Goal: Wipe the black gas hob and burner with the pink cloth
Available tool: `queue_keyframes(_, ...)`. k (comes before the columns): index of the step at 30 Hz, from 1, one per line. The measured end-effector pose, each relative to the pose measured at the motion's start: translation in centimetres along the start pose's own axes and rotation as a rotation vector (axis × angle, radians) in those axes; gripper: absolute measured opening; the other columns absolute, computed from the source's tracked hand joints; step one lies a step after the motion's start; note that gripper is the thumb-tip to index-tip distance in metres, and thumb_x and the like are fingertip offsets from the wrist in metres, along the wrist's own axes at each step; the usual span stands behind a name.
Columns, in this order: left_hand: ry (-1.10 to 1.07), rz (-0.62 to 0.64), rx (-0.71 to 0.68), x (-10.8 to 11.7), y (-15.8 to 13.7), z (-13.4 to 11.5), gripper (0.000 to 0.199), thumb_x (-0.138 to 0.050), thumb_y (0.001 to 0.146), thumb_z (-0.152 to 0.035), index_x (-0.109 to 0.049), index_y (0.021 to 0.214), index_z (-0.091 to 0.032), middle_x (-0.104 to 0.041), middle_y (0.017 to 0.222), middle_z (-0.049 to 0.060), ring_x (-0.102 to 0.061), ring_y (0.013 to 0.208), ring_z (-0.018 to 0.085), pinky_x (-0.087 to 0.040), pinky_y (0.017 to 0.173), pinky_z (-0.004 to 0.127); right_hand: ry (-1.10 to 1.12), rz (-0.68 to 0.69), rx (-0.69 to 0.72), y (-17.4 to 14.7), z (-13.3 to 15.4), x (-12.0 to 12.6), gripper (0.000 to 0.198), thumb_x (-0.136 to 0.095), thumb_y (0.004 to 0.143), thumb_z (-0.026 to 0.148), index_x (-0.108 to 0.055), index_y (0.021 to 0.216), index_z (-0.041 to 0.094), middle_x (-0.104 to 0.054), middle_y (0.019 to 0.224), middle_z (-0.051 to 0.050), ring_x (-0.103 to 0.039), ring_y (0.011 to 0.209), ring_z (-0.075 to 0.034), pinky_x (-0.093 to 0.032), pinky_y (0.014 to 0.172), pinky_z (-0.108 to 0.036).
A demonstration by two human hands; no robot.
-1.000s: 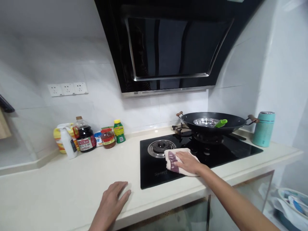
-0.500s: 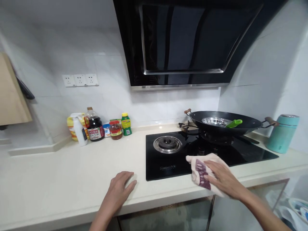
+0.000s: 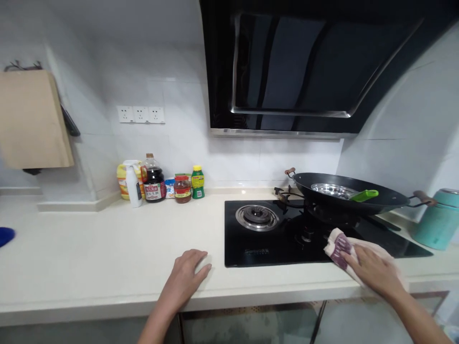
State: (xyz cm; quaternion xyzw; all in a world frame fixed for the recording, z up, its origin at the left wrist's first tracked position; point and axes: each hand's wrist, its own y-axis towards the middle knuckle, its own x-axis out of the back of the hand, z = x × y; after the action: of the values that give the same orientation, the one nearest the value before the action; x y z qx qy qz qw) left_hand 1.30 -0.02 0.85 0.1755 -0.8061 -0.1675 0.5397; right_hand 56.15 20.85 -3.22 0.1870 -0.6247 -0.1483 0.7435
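Observation:
My right hand [image 3: 375, 270] presses a pink and purple cloth [image 3: 339, 248] against the front edge of the black gas stove [image 3: 272, 255], its fingers bent over the fabric. Part of the cloth is hidden under the palm. My left hand [image 3: 186, 274] rests on the pale countertop [image 3: 107, 258], left of the stove, with thumb and fingers apart and nothing held. A black wok [image 3: 380, 200] sits on the right burner, beyond the cloth. Inside it lie a shiny metal strainer-like piece [image 3: 333, 191] and a bright green handle [image 3: 364, 195].
Along the back wall stand a white spray bottle [image 3: 133, 184], a dark sauce bottle [image 3: 154, 184], a red-lidded jar [image 3: 182, 190] and a green bottle [image 3: 197, 182]. A turquoise canister [image 3: 435, 222] is right of the wok. Overhead hangs the range hood [image 3: 283, 71]; a cutting board [image 3: 32, 119] hangs left.
My right hand has slid the cloth rightward along the stove's front edge. My left hand stays on the counter. The view has turned left, bringing in more of the cutting board and a blue object.

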Motion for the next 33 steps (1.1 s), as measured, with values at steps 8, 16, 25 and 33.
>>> queue_keyframes(8, -0.036, 0.010, 0.006, -0.2, 0.1, 0.0, 0.034, -0.055, 0.095, -0.044, -0.068, 0.118, -0.024, -0.070, 0.120, 0.007, -0.061, 0.118, 0.028, -0.043, 0.102, 0.045, 0.000, 0.137, 0.180, -5.8, 14.1, 2.4, 0.067, -0.033, 0.094, 0.057, -0.050, 0.141, 0.012, -0.042, 0.155, -0.020, -0.036, 0.143, -0.036, -0.027, 0.114, -0.056)
queue_keyframes(16, -0.029, 0.017, 0.017, 0.4, -0.1, -0.6, 0.035, -0.055, 0.094, -0.046, -0.069, 0.117, -0.024, -0.071, 0.118, 0.006, -0.062, 0.116, 0.027, -0.045, 0.100, 0.044, 0.299, 0.253, 0.556, -10.5, 27.1, 6.7, 0.052, -0.046, 0.096, 0.049, -0.054, 0.138, 0.020, -0.047, 0.150, -0.016, -0.037, 0.142, -0.034, -0.022, 0.118, -0.054)
queue_keyframes(25, -0.164, 0.015, 0.017, 0.4, 0.5, 0.5, 0.034, -0.050, 0.096, -0.045, -0.072, 0.114, -0.027, -0.073, 0.117, 0.006, -0.065, 0.112, 0.025, -0.048, 0.101, 0.043, 0.517, 0.302, 0.881, -13.9, 33.8, 4.8, 0.079, -0.072, 0.082, 0.047, -0.039, 0.149, 0.022, -0.039, 0.158, -0.015, -0.028, 0.148, -0.037, -0.015, 0.122, -0.060)
queue_keyframes(33, -0.108, 0.012, 0.041, 0.9, 0.6, 0.0, 0.040, -0.044, 0.098, -0.048, -0.073, 0.110, -0.025, -0.075, 0.115, 0.006, -0.067, 0.110, 0.026, -0.051, 0.099, 0.044, 0.447, 0.243, 0.725, -11.1, 22.9, 5.1, 0.063, -0.081, 0.073, 0.043, -0.058, 0.131, 0.030, -0.057, 0.142, -0.009, -0.049, 0.130, -0.032, -0.033, 0.112, -0.049)
